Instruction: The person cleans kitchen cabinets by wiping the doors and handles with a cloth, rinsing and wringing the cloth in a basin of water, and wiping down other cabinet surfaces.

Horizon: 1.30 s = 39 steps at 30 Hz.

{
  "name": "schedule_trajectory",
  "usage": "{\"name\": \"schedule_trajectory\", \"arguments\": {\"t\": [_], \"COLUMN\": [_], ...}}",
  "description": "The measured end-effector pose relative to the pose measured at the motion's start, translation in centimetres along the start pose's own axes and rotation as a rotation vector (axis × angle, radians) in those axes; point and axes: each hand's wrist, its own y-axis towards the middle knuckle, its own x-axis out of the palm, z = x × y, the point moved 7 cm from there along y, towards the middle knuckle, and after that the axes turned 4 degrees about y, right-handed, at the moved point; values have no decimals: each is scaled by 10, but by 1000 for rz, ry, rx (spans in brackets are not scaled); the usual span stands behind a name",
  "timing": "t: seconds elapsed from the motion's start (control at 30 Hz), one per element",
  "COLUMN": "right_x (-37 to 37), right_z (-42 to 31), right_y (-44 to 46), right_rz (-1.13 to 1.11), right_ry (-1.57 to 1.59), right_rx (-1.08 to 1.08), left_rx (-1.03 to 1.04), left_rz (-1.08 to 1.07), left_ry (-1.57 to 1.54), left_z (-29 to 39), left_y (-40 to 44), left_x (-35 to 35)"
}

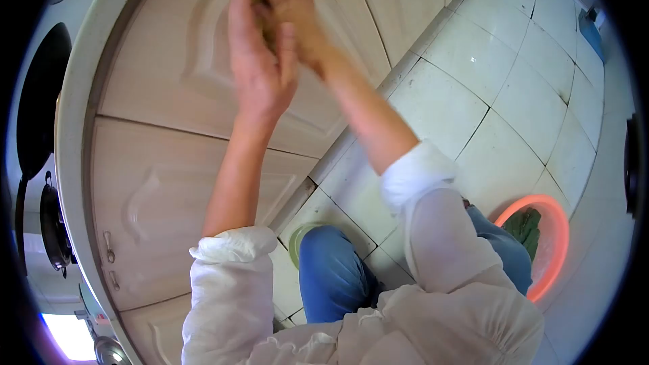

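An olive-green cloth (268,26) is bunched between my two hands, high up in the head view, against a pale wooden cabinet door (182,94). My left hand (260,67) grips the cloth's near side, with the thumb apart from the long fingers. Over its far side, my right hand (294,10) is closed, slightly smeared by motion. Part of the cloth is hidden under the fingers, and some of it reaches the top edge of the view.
Left of the doors runs a countertop edge (84,94), with a black pan (44,101) and a stove burner (54,223) beyond. White floor tiles (439,101) lie to the right. A pink basin (558,230) holding dark green cloth (524,230) stands beside my leg. Metal handles (109,247) protrude from the lower doors.
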Motion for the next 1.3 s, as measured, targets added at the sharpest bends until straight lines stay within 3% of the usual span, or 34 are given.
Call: {"name": "schedule_trajectory", "arguments": {"t": [0.07,0.17,0.4,0.63,0.73,0.9,0.93,1.03,1.13,1.17,1.23,1.27,1.3], "right_x": [13,29,16,-13,-7,4,-3,-22,-62,-68,-71,-74,-81], "right_z": [-13,-15,89,164,161,151,152,160,138,130,112,99,92], "right_y": [-12,-62,-203,-309,-344,-378,-374,-350,-254,-223,-160,-131,-111], "right_rz": [9,-17,30,177,256,564,564,305,386,473,528,493,490], "right_ry": [-8,-29,-108,-44,114,786,797,368,413,561,743,783,786], "right_rx": [15,53,406,867,1041,1337,1347,1256,993,908,713,609,610], "left_rx": [74,98,-42,-30,-115,-163,-170,-233,-167,-167,-441,-442,-512], "left_rz": [-381,-511,-768,-847,-853,-932,-972,-986,-861,-869,-536,-538,-321], "left_ry": [511,541,191,109,15,8,-3,-41,110,113,-177,-175,-301], "left_z": [0,-14,-24,-24,-26,-19,-18,-30,-41,-36,-24,-14,-11], "left_y": [-13,-60,-159,-237,-262,-263,-262,-264,-244,-233,-184,-163,-137], "left_x": [34,41,120,180,179,157,152,136,127,130,127,136,134]}}
